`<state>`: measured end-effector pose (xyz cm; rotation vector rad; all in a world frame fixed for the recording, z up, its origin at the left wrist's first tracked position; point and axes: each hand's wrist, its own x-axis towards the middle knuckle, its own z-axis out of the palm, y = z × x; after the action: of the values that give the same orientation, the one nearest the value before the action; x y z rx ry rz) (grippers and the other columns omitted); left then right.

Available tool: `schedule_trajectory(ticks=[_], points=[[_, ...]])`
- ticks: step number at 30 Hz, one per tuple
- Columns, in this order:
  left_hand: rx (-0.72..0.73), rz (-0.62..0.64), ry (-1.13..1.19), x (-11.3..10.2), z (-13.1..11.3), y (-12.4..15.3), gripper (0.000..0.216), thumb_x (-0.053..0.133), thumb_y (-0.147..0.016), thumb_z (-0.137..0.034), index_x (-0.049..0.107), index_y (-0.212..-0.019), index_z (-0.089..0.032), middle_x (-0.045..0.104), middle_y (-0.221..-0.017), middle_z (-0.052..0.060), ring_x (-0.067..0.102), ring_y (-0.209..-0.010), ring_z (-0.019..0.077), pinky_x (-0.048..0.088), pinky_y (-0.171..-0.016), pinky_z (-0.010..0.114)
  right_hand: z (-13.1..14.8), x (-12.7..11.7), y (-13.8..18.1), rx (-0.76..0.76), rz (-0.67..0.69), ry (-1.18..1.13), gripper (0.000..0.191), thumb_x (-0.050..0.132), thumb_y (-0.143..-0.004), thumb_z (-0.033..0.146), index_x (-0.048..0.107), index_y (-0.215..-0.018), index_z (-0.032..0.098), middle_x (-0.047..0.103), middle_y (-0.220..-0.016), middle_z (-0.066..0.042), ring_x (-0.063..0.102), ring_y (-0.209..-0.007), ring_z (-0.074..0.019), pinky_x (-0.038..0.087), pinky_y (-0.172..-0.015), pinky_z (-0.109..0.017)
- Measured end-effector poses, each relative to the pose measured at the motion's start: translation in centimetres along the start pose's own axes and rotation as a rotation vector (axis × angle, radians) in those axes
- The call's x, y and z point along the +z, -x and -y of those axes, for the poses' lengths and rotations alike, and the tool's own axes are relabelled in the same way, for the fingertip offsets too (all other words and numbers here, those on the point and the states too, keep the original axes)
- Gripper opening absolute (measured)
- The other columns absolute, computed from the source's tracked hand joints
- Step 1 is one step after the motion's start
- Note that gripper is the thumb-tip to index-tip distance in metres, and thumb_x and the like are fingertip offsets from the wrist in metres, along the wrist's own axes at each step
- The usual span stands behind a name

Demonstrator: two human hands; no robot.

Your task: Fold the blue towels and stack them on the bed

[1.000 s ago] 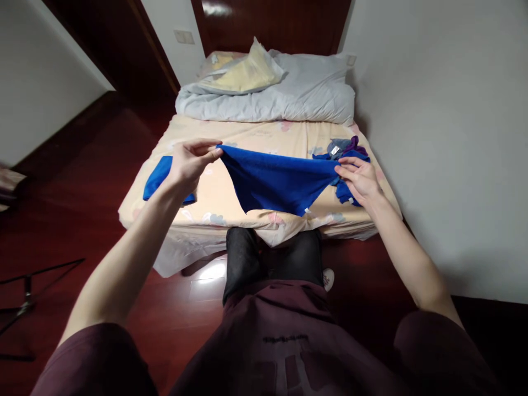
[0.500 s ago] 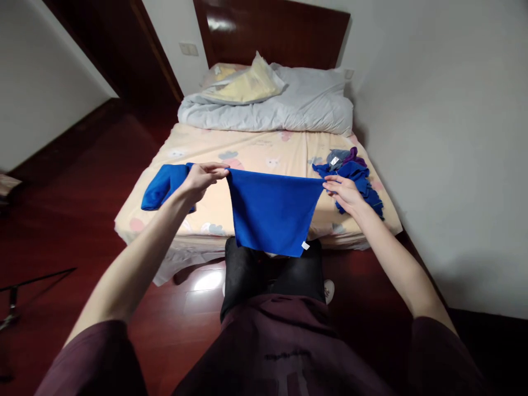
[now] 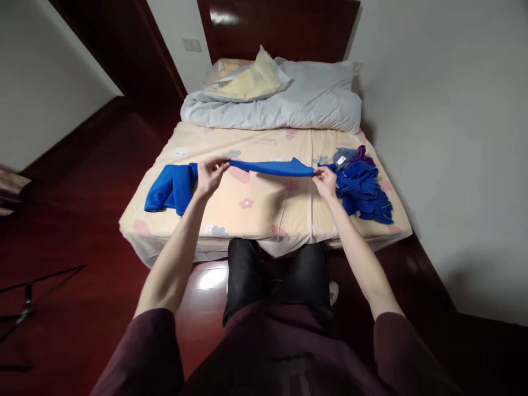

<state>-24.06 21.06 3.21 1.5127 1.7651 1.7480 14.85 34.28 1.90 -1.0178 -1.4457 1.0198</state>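
Observation:
A blue cloth (image 3: 274,168) is stretched between my hands above the bed, seen nearly edge-on as a narrow strip. My left hand (image 3: 211,175) pinches its left corner between thumb and fingers. At the other end, my right hand (image 3: 325,180) pinches the right corner. Beside my left hand lies folded blue fabric (image 3: 167,188) on the bed. To the right of my right hand is a crumpled heap of blue cloths (image 3: 363,190), with a grey cloth (image 3: 345,156) and a purple cloth (image 3: 363,157) at its back.
The bed (image 3: 247,220) has a peach patterned sheet and stands against my knees. A rolled grey quilt (image 3: 272,114) and a pale yellow bag-like bundle (image 3: 256,82) lie near the headboard (image 3: 280,27). Black metal legs (image 3: 27,302) stand on the floor at left.
The blue cloth was hanging down with a white tag showing; now it is swung up almost flat over the bed. My right hand has moved slightly inward.

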Motion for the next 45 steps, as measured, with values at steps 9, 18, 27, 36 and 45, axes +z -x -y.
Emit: schedule_trajectory(ticks=[9, 18, 27, 36, 45], points=[[-0.52, 0.211, -0.121, 3.4, 9.9, 18.7, 0.024, 0.078, -0.068, -0.038, 0.077, -0.081, -0.018, 0.077, -0.083, 0.009, 0.066, -0.076, 0.0209, 0.05, -0.073, 0.03, -12.8, -1.1, 13.3, 0.536, 0.193, 0.197, 0.019, 0.062, -0.054, 0.008, 0.062, -0.069, 0.019, 0.06, -0.063, 0.004, 0.055, -0.062, -0.0137, 0.045, -0.064, -0.024], [-0.739, -0.005, 0.038, 5.1, 11.2, 21.4, 0.035, 0.087, -0.062, -0.042, 0.066, -0.077, -0.018, 0.073, -0.074, 0.006, 0.07, -0.075, 0.0211, 0.053, -0.07, 0.029, -14.2, -1.7, 14.8, 0.56, 0.132, 0.063, 0.031, 0.08, -0.058, 0.033, 0.061, -0.079, 0.02, 0.067, -0.069, 0.001, 0.05, -0.053, -0.0101, 0.04, -0.049, -0.021], [-0.726, 0.039, 0.091, 4.1, 11.5, 23.6, 0.046, 0.09, -0.056, -0.047, 0.067, -0.083, -0.018, 0.073, -0.075, 0.006, 0.071, -0.074, 0.0203, 0.054, -0.073, 0.03, -15.1, -3.5, 16.8, 0.593, 0.139, 0.066, 0.043, 0.088, -0.054, 0.04, 0.06, -0.08, 0.02, 0.072, -0.079, -0.003, 0.052, -0.057, -0.0103, 0.039, -0.048, -0.02], [-0.831, 0.215, 0.068, 2.2, 11.3, 23.6, 0.062, 0.096, -0.04, -0.049, 0.069, -0.086, -0.019, 0.075, -0.072, 0.004, 0.071, -0.073, 0.0214, 0.053, -0.073, 0.031, -15.2, -4.8, 17.1, 0.623, 0.279, 0.109, 0.051, 0.093, -0.048, 0.04, 0.057, -0.078, 0.02, 0.07, -0.069, 0.001, 0.051, -0.051, -0.0088, 0.035, -0.041, -0.017], [-0.893, 0.296, 0.048, 2.7, 11.4, 19.2, 0.064, 0.1, -0.031, -0.055, 0.074, -0.075, -0.017, 0.08, -0.095, 0.015, 0.072, -0.084, 0.0255, 0.053, -0.068, 0.031, -15.2, -3.6, 14.4, 0.742, 0.25, 0.035, 0.055, 0.098, -0.046, 0.035, 0.057, -0.08, 0.02, 0.061, -0.06, 0.006, 0.04, -0.046, -0.0048, 0.027, -0.039, -0.016]])
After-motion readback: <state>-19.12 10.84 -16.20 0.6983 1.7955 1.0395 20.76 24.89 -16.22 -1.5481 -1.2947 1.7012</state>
